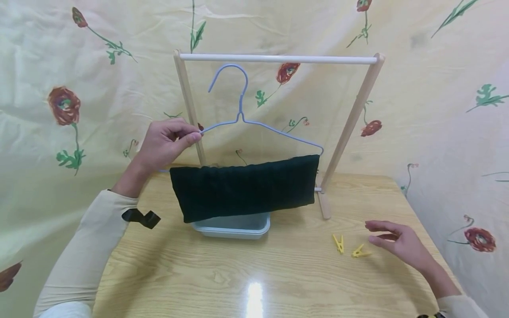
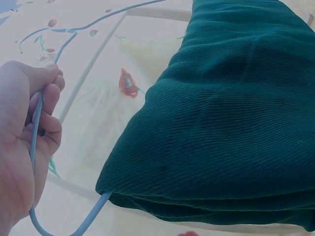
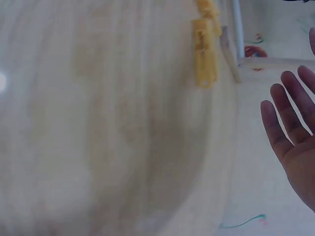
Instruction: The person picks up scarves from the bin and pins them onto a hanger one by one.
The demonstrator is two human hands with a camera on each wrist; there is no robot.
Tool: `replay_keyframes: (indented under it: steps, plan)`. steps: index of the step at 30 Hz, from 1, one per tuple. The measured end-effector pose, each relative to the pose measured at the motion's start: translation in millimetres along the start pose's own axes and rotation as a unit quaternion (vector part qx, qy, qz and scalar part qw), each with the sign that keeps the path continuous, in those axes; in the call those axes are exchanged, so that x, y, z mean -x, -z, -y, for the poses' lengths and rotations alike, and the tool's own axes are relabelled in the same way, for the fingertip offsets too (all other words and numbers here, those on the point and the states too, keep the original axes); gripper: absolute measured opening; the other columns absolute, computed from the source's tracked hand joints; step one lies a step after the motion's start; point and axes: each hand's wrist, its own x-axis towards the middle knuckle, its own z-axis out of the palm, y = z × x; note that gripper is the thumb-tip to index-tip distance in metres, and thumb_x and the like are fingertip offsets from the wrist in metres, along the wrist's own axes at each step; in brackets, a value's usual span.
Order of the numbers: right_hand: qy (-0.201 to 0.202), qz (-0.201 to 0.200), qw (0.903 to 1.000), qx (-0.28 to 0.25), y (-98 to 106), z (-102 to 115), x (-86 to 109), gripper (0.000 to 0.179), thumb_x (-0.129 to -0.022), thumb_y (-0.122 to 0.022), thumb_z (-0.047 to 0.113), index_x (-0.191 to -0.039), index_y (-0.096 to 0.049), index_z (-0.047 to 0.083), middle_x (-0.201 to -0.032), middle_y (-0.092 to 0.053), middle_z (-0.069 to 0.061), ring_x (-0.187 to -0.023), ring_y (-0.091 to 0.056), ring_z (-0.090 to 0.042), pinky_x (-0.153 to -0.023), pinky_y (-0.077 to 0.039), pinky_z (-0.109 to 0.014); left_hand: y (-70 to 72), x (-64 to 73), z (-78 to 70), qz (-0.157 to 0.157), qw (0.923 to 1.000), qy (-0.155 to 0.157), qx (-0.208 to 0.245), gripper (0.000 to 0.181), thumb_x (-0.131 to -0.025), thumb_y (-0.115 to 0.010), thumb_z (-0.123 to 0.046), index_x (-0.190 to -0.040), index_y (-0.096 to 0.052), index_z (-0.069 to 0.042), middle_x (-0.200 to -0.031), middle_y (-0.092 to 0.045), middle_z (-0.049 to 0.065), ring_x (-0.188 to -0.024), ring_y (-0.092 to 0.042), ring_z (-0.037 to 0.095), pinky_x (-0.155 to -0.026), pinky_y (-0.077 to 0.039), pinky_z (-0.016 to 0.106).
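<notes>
A blue wire clothes hanger [image 1: 241,106] is pinched at its left shoulder by my left hand [image 1: 167,140], its hook pointing up and to the left. Draped over the hanger's lower bar is a folded dark green cloth [image 1: 246,187], and in the left wrist view the wire's bend comes out from the cloth [image 2: 221,123]. On the right, my right hand [image 1: 401,247] hovers over the table with its fingers relaxed and nothing in them. Just left of its fingertips lie two yellow clothespins, one nearer the middle [image 1: 339,244] and one nearer the hand [image 1: 361,251].
Behind the hanger stands a wooden rack with a white top rail [image 1: 278,58]. A pale blue plastic tub [image 1: 234,232] sits beneath the cloth, partly hidden by it. The wooden table [image 1: 191,278] meets flowered fabric at the back and sides.
</notes>
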Motion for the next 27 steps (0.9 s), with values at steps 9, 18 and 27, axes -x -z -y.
replay_keyframes:
  steps: [9, 18, 27]
  plan:
    - [-0.049, 0.058, 0.9965, 0.034, -4, -14, 10.3, 0.051, -0.091, -0.079, 0.021, -0.136, -0.063, 0.003, -0.131, -0.065, -0.02, -0.094, -0.071, -0.012, -0.075, -0.058, -0.027, -0.4, 0.0, 0.9, 0.006, 1.0, 0.004, 0.001, 0.011, -0.089, -0.072, 0.01, -0.096, -0.079, 0.003, -0.073, -0.062, -0.001, -0.061, -0.046, 0.014, -0.051, -0.034, 0.024]
    - [-0.007, 0.054, 0.9932, 0.102, -13, -23, 8.3, 0.06, -0.077, -0.091, 0.026, -0.129, -0.068, 0.007, -0.118, -0.07, -0.01, -0.1, -0.058, 0.0, -0.073, -0.056, -0.027, 0.0, -0.3, 0.6, 0.004, 1.0, 0.002, -0.004, 0.011, -0.089, -0.072, 0.01, -0.095, -0.079, 0.004, -0.071, -0.06, -0.001, -0.061, -0.046, 0.013, -0.052, -0.034, 0.024]
    - [-0.016, 0.067, 0.9872, 0.144, -16, -29, 7.2, 0.063, -0.074, -0.092, 0.033, -0.128, -0.069, 0.01, -0.11, -0.068, 0.0, -0.097, -0.059, -0.001, -0.075, -0.053, -0.026, -0.3, -0.7, 1.4, 0.007, 1.0, -0.001, -0.006, 0.012, -0.089, -0.072, 0.011, -0.096, -0.078, 0.004, -0.072, -0.061, -0.002, -0.061, -0.046, 0.012, -0.052, -0.034, 0.024]
